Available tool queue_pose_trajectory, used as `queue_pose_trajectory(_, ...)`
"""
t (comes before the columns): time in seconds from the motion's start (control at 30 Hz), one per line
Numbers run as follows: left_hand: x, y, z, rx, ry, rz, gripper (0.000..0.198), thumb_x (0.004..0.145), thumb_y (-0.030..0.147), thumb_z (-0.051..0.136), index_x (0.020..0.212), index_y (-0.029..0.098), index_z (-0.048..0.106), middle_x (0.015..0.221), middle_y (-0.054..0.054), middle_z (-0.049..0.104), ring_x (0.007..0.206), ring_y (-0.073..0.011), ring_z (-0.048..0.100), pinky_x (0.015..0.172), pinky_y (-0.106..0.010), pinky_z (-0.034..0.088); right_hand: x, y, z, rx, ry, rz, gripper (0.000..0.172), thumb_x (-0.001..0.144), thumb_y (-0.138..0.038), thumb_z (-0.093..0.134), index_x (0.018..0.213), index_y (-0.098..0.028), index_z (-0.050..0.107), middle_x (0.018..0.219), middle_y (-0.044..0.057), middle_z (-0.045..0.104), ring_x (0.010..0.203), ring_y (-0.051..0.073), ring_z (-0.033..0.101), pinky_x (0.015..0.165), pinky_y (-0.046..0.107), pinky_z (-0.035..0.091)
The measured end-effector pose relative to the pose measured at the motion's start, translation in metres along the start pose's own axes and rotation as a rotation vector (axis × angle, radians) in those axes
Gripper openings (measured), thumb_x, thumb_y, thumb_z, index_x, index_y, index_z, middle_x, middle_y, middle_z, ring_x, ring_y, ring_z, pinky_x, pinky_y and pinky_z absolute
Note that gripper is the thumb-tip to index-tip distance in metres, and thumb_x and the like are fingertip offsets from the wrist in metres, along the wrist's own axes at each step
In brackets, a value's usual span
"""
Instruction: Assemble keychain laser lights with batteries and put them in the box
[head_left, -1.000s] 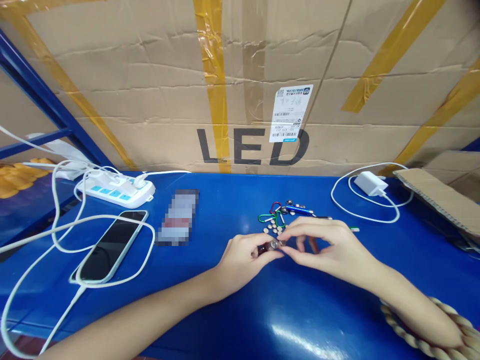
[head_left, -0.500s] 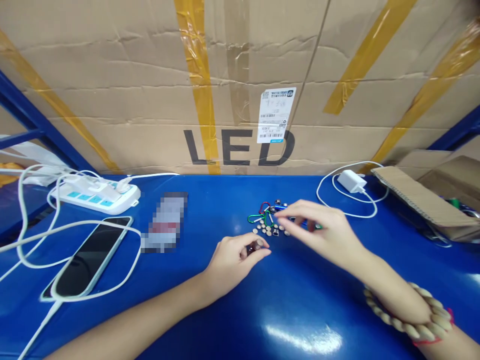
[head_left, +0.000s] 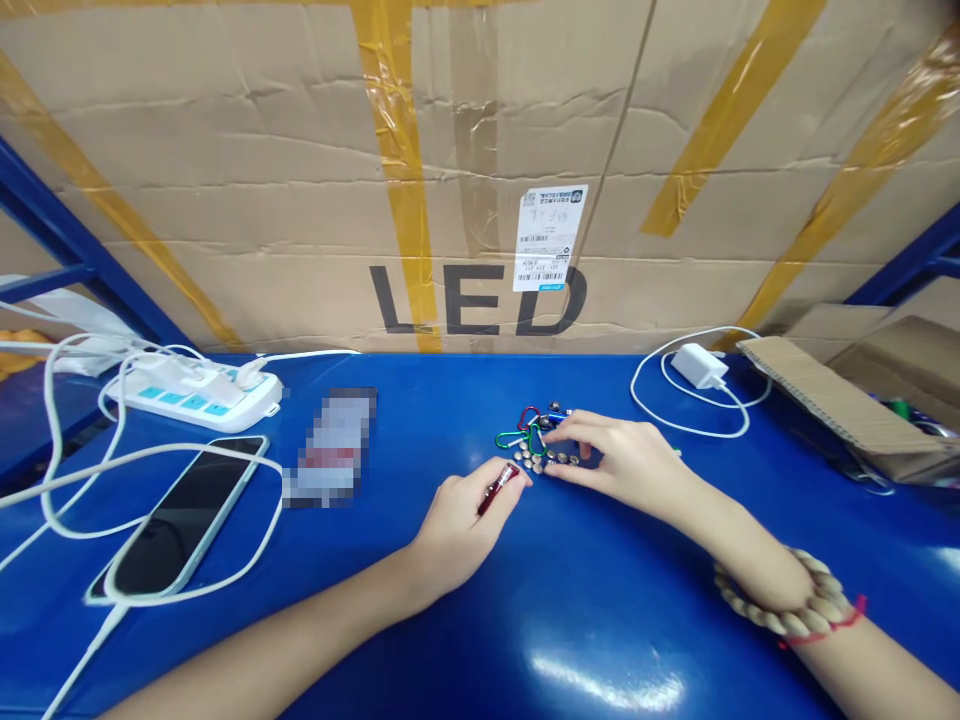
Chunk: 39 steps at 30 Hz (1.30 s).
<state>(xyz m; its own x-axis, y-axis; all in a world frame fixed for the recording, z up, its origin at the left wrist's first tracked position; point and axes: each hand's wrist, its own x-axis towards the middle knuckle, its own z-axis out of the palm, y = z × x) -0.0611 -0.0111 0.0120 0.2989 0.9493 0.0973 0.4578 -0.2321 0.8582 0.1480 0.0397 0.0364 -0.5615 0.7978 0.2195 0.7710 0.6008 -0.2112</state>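
My left hand (head_left: pixel 459 525) is closed around a small dark red tube (head_left: pixel 496 490) with a silvery end, held tilted between thumb and fingers. Over the right side of a pile of small parts reaches my right hand (head_left: pixel 611 455), its thumb and fingers apart, with nothing visible between them. Beside its fingertips lie several small round button cells (head_left: pixel 534 462). Just behind them are a green carabiner (head_left: pixel 510 440) and a red carabiner (head_left: pixel 529 414). A blue tube (head_left: pixel 556 418) lies partly hidden behind my right fingers.
At left are a white power strip (head_left: pixel 202 395), looping white cables and a phone (head_left: pixel 184 520). A pixelated flat item (head_left: pixel 330 445) lies nearer the middle. A white charger (head_left: pixel 699 366) and an open cardboard box (head_left: pixel 817 400) stand at right. A large carton (head_left: pixel 300 200) walls off the back.
My right hand has come down to the pile, its fingers spreading around the parts. In my left hand the red tube now shows more of its length.
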Motion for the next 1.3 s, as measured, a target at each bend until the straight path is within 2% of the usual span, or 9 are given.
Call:
queue_pose_trajectory(0.07, 0.000, 0.000, 0.000, 0.001, -0.012, -0.001, 0.027, 0.093, 0.032, 0.038, 0.093, 0.019, 0.062, 0.049, 0.007, 0.044, 0.044, -0.0109, 0.043, 0.047, -0.020, 0.032, 0.001, 0.000, 0.001, 0.018, -0.037, -0.024, 0.022, 0.079, -0.038, 0.067, 0.097, -0.025, 0.067, 0.100, 0.000, 0.069, 0.085, 0.018, 0.066, 0.062, 0.023, 0.046)
queue_pose_trajectory(0.23, 0.003, 0.001, -0.001, -0.018, -0.029, 0.016, 0.021, 0.090, 0.025, 0.041, 0.099, 0.022, 0.060, 0.056, 0.006, 0.054, 0.053, -0.0117, 0.051, 0.056, -0.020, 0.036, 0.002, 0.004, 0.005, 0.048, -0.076, -0.038, 0.009, 0.081, -0.024, 0.064, 0.089, -0.024, 0.069, 0.089, -0.001, 0.070, 0.071, 0.015, 0.066, 0.058, 0.022, 0.044)
queue_pose_trajectory(0.57, 0.001, 0.003, 0.000, 0.019, 0.077, -0.046, 0.017, 0.088, 0.028, 0.048, 0.101, 0.022, 0.057, 0.067, 0.005, 0.055, 0.056, -0.0127, 0.049, 0.054, -0.022, 0.032, 0.003, -0.005, 0.013, 0.197, 0.087, 0.018, 0.013, 0.074, -0.015, 0.064, 0.086, -0.019, 0.068, 0.079, 0.002, 0.068, 0.064, 0.014, 0.062, 0.055, 0.022, 0.047)
queue_pose_trajectory(0.7, 0.004, -0.001, 0.001, -0.038, 0.052, 0.036, 0.014, 0.090, 0.025, 0.047, 0.100, 0.021, 0.055, 0.081, 0.002, 0.062, 0.068, -0.0146, 0.055, 0.063, -0.022, 0.038, 0.001, -0.019, 0.012, 0.548, 0.195, 0.005, 0.011, 0.077, -0.028, 0.066, 0.081, -0.018, 0.067, 0.081, 0.004, 0.068, 0.066, 0.014, 0.062, 0.058, 0.024, 0.051)
queue_pose_trajectory(0.8, 0.005, -0.003, 0.001, -0.062, 0.027, 0.089, 0.012, 0.090, 0.021, 0.046, 0.099, 0.021, 0.055, 0.089, 0.001, 0.063, 0.078, -0.0150, 0.057, 0.071, -0.022, 0.040, -0.001, -0.030, 0.011, 0.850, 0.215, 0.099, 0.017, 0.073, -0.033, 0.071, 0.076, -0.018, 0.064, 0.091, 0.007, 0.070, 0.074, 0.017, 0.066, 0.064, 0.028, 0.054)
queue_pose_trajectory(0.9, 0.005, -0.002, 0.000, -0.065, 0.014, 0.110, 0.014, 0.092, 0.020, 0.043, 0.098, 0.021, 0.055, 0.085, 0.002, 0.061, 0.077, -0.0145, 0.057, 0.073, -0.021, 0.041, -0.002, -0.032, 0.011, 1.045, 0.191, 0.200, 0.023, 0.069, -0.034, 0.075, 0.081, -0.017, 0.066, 0.079, 0.005, 0.072, 0.068, 0.017, 0.067, 0.065, 0.030, 0.056)
queue_pose_trajectory(0.97, 0.005, -0.001, 0.000, -0.062, 0.018, 0.138, 0.016, 0.094, 0.019, 0.040, 0.098, 0.020, 0.055, 0.081, 0.002, 0.060, 0.076, -0.0144, 0.057, 0.073, -0.021, 0.042, -0.002, -0.030, 0.011, 1.032, 0.214, 0.197, 0.023, 0.069, -0.034, 0.075, 0.085, -0.018, 0.070, 0.077, 0.004, 0.072, 0.068, 0.017, 0.067, 0.066, 0.030, 0.055)
queue_pose_trajectory(1.17, 0.005, -0.002, 0.000, -0.043, 0.055, 0.196, 0.017, 0.093, 0.015, 0.040, 0.097, 0.018, 0.056, 0.088, -0.001, 0.063, 0.077, -0.0142, 0.057, 0.072, -0.022, 0.043, 0.000, -0.026, 0.010, 0.774, 0.236, -0.033, 0.014, 0.083, -0.023, 0.063, 0.092, -0.025, 0.073, 0.085, 0.002, 0.068, 0.081, 0.016, 0.062, 0.076, 0.029, 0.050)
queue_pose_trajectory(1.3, 0.006, -0.004, 0.001, -0.019, 0.086, 0.237, 0.016, 0.091, 0.015, 0.045, 0.096, 0.017, 0.060, 0.088, -0.002, 0.065, 0.074, -0.0143, 0.058, 0.070, -0.022, 0.045, 0.000, -0.028, 0.009, 0.790, 0.200, -0.034, 0.015, 0.082, -0.022, 0.063, 0.095, -0.023, 0.072, 0.087, 0.002, 0.068, 0.081, 0.016, 0.062, 0.075, 0.028, 0.050)
